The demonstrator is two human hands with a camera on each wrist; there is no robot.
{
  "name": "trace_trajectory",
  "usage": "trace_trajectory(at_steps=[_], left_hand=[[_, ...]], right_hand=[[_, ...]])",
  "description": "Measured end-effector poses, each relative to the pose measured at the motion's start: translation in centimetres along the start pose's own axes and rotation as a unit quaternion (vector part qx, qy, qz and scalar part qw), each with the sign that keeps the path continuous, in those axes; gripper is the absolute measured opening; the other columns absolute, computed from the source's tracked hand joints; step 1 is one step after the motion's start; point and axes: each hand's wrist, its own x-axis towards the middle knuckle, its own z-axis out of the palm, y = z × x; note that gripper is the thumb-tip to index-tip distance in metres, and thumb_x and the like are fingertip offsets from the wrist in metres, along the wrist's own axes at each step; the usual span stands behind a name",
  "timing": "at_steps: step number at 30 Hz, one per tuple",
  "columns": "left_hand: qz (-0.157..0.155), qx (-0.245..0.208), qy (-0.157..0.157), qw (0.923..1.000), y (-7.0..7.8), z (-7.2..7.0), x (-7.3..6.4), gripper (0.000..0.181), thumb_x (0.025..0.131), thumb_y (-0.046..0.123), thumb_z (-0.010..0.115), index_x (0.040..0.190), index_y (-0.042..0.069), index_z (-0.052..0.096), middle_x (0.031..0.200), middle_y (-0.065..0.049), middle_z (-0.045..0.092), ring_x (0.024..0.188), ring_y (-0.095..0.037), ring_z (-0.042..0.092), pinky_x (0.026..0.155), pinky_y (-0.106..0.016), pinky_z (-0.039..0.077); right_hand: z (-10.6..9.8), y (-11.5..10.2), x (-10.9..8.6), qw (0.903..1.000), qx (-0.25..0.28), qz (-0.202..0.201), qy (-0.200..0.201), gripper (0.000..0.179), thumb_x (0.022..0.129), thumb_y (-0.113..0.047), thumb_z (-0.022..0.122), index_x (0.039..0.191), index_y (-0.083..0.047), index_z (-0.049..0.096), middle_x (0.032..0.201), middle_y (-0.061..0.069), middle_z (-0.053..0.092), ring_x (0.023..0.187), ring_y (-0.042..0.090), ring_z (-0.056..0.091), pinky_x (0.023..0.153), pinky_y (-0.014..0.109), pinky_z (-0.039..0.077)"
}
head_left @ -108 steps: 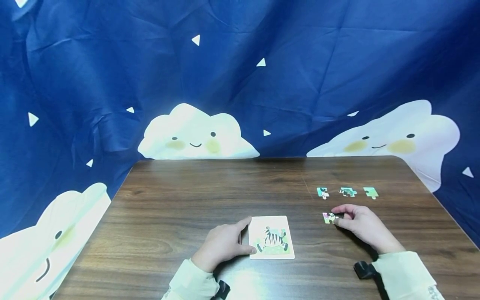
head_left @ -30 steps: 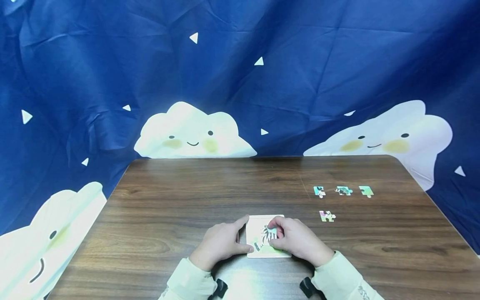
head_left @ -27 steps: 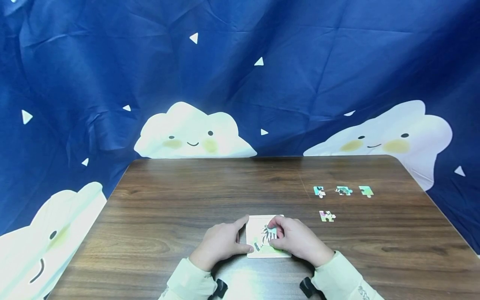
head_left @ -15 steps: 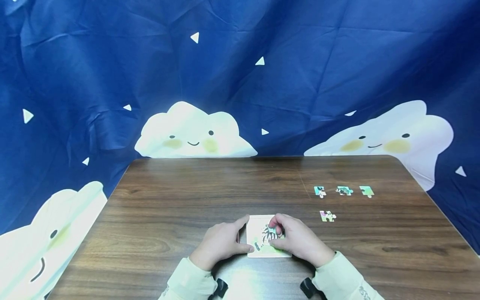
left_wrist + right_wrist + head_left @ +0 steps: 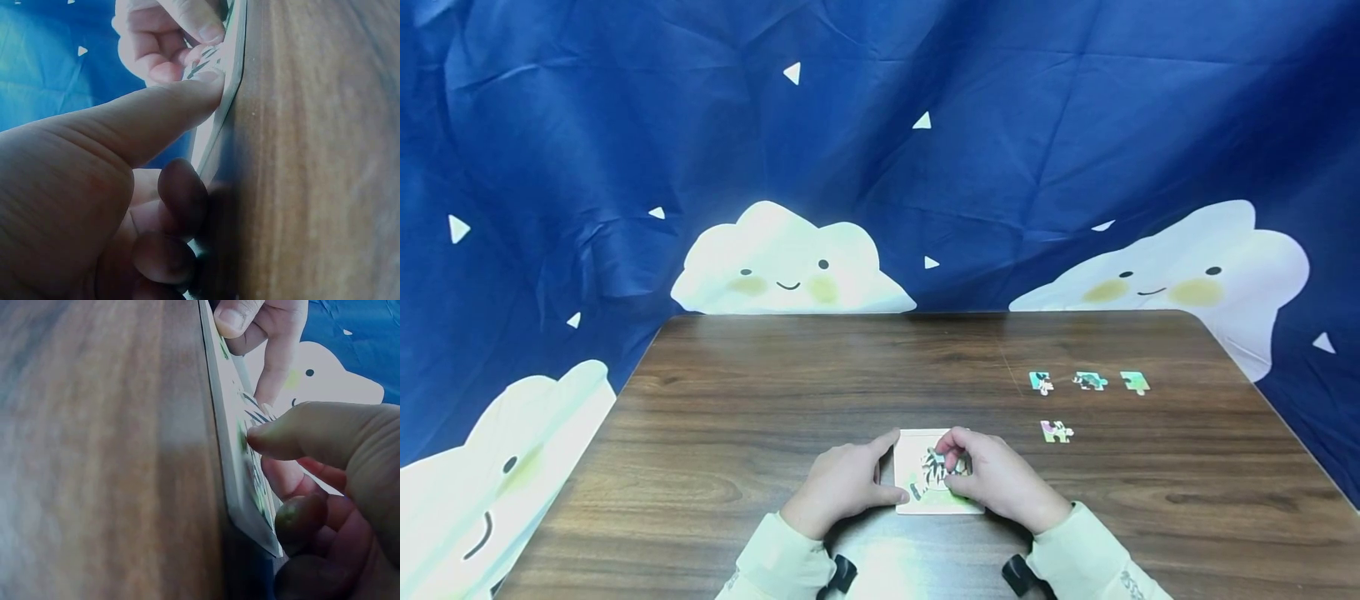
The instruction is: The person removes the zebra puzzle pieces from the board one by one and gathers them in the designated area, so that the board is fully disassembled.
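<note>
Over from the pink-and-green piece [image 5: 1057, 432] comes your right hand [image 5: 1000, 479], now reaching over the board's right half, while your left hand stays at its edge. Nearest you, that left hand [image 5: 841, 485] grips the board [image 5: 910, 450] by its left side, thumb on top, forefinger at the far left corner. Your right thumb and forefinger are clamped on the zebra piece [image 5: 934, 471], back of the hand up, wrist right of the board. Watch this: the piece lies mid-board, just left of that pinch, so the right hand has the nearer reach; its long axis and any lift I can't call. Beyond the board, off right, lies the pink-and-green piece; farther back, three loose pieces [image 5: 1090, 381] form a row.
</note>
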Motion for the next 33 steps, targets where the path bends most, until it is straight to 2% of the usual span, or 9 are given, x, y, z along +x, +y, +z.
trace_trajectory(at_steps=[8, 14, 24, 33], left_hand=[[0.000, 0.003, -0.002, 1.0000, 0.0, -0.1, 0.1, 0.089, 0.075, 0.055, 0.081, 0.150, 0.020, 0.049, 0.060, 0.016, 0.051, 0.052, -0.007, 0.047, 0.051, -0.029, 0.039], [-0.005, 0.004, -0.007, 1.0000, 0.1, -0.1, 0.1, 0.089, 0.075, 0.055, 0.081, 0.150, 0.021, 0.048, 0.059, 0.017, 0.051, 0.052, -0.007, 0.048, 0.052, -0.029, 0.039], [-0.009, 0.000, -0.006, 0.9999, 0.1, -0.2, -0.1, 0.089, 0.075, 0.054, 0.081, 0.150, 0.020, 0.049, 0.058, 0.017, 0.052, 0.051, -0.007, 0.048, 0.051, -0.029, 0.039], [-0.010, -0.005, -0.005, 0.9999, 0.0, 0.0, -0.1, 0.088, 0.075, 0.055, 0.081, 0.150, 0.021, 0.049, 0.058, 0.016, 0.051, 0.052, -0.007, 0.047, 0.052, -0.029, 0.039]], right_hand=[[-0.2, 0.3, -0.4, 0.9996, -0.015, -0.004, 0.022, 0.028, 0.076, -0.009, 0.079, 0.098, -0.020, 0.066, 0.076, -0.012, 0.053, 0.063, 0.003, 0.045, 0.065, 0.024, 0.041], [-1.2, 1.1, -1.1, 0.9994, 0.005, 0.020, 0.026, 0.025, 0.079, -0.011, 0.076, 0.102, -0.018, 0.068, 0.064, -0.012, 0.039, 0.052, 0.001, 0.033, 0.055, 0.023, 0.034], [-3.2, 4.3, -3.0, 0.9956, 0.058, 0.020, 0.071, 0.027, 0.080, -0.006, 0.079, 0.105, -0.010, 0.070, 0.063, -0.011, 0.037, 0.054, 0.001, 0.036, 0.061, 0.025, 0.039], [-5.2, 6.1, -4.4, 0.9947, 0.053, 0.022, 0.086, 0.028, 0.078, -0.006, 0.081, 0.103, -0.010, 0.070, 0.063, -0.012, 0.036, 0.054, 0.000, 0.035, 0.059, 0.024, 0.037]])
